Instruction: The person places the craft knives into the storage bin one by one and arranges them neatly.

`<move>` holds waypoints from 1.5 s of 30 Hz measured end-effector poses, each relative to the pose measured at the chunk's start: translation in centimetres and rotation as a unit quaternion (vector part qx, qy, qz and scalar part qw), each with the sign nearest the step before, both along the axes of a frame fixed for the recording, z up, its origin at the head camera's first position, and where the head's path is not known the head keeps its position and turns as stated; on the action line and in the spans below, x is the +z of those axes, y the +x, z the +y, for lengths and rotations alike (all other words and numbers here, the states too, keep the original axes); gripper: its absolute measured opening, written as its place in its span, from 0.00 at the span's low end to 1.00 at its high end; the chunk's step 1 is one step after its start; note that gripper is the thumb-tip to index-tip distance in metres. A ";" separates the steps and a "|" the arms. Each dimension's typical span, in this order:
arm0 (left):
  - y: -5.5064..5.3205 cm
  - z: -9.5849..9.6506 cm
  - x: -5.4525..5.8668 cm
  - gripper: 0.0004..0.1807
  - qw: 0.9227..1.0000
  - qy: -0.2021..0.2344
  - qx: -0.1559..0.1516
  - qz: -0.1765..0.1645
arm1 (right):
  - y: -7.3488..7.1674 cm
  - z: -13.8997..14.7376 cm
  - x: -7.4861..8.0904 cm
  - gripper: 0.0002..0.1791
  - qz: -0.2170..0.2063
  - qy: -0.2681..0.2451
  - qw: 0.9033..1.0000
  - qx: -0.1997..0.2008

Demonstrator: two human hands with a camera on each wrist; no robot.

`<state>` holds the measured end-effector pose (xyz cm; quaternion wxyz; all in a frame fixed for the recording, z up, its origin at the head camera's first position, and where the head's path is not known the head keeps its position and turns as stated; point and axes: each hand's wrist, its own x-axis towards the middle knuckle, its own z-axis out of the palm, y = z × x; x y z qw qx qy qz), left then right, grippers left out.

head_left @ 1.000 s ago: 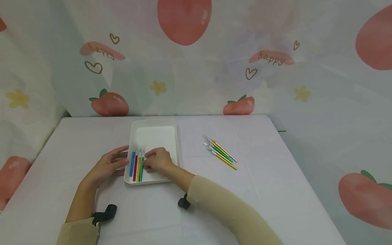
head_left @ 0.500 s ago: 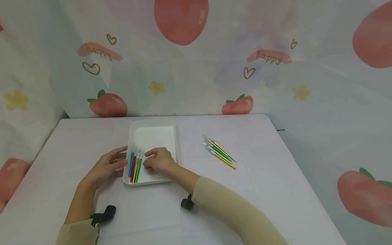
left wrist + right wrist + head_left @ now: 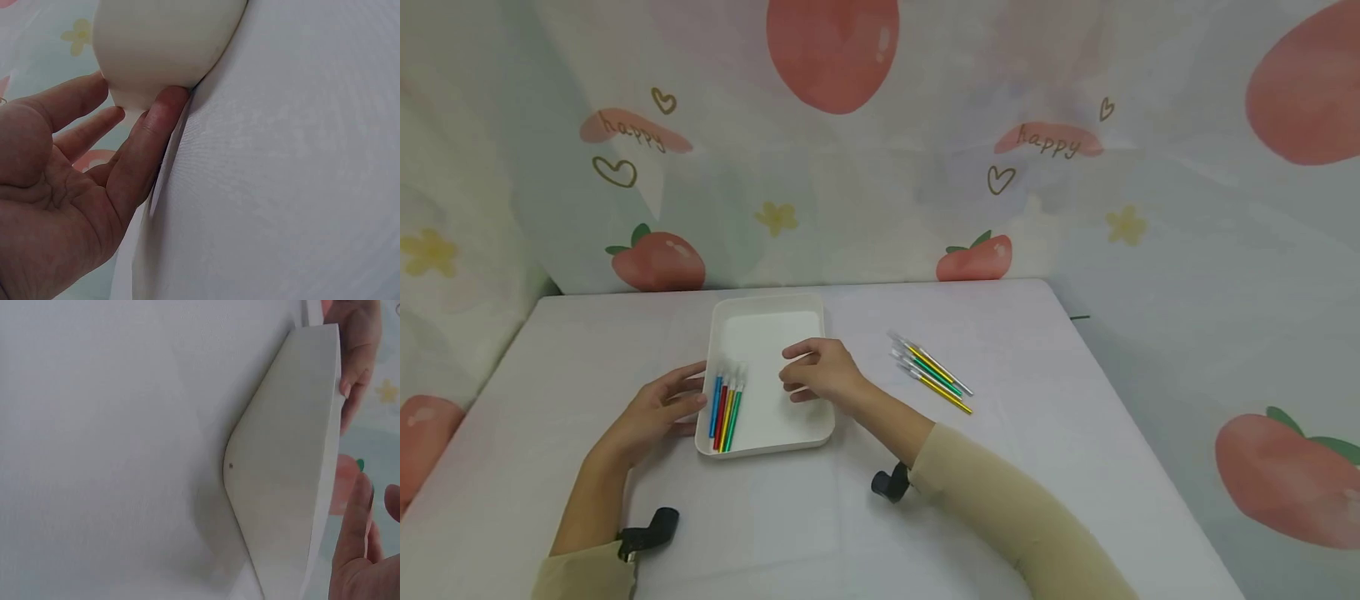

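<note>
A white rectangular tray (image 3: 778, 446) lies on the table. Along its left side rest several slim metallic sticks (image 3: 727, 417) in blue, red, yellow and green, with clear tips; their exact kind is too small to tell. My left hand (image 3: 651, 412) touches the tray's left wall from outside. In the left wrist view, its extended fingers (image 3: 147, 134) meet the tray's outer wall (image 3: 165, 47). Over the right part of the tray hovers my right hand (image 3: 823, 371), fingers loosely bent, with nothing seen in them. The right wrist view shows it beside the tray wall (image 3: 281, 444).
Several more slim metallic sticks (image 3: 934, 375), in silver, yellow and green, lie in a loose bundle right of the tray. A white cloth covers the table (image 3: 790, 533). Behind it hangs a patterned curtain (image 3: 865, 183).
My right hand has moved off the sticks in the tray, up and to the right. The sticks have shifted closer together toward the left wall. My left hand stays at the tray.
</note>
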<state>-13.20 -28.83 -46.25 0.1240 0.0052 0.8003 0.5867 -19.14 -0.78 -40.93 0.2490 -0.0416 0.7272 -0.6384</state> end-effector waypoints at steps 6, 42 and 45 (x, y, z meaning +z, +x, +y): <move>0.1 0.0 0.0 0.39 1.000 -0.003 -0.003 0.005 | -0.7 2.4 0.4 0.24 0.003 0.006 1.000 -0.009; 0.0 0.0 0.0 0.38 1.000 0.007 0.000 0.008 | -2.8 15.1 1.0 0.25 0.009 0.084 0.994 -0.076; 0.1 -0.1 0.0 0.38 1.000 0.004 -0.001 0.008 | -3.0 15.9 0.9 0.26 0.012 0.090 0.993 -0.074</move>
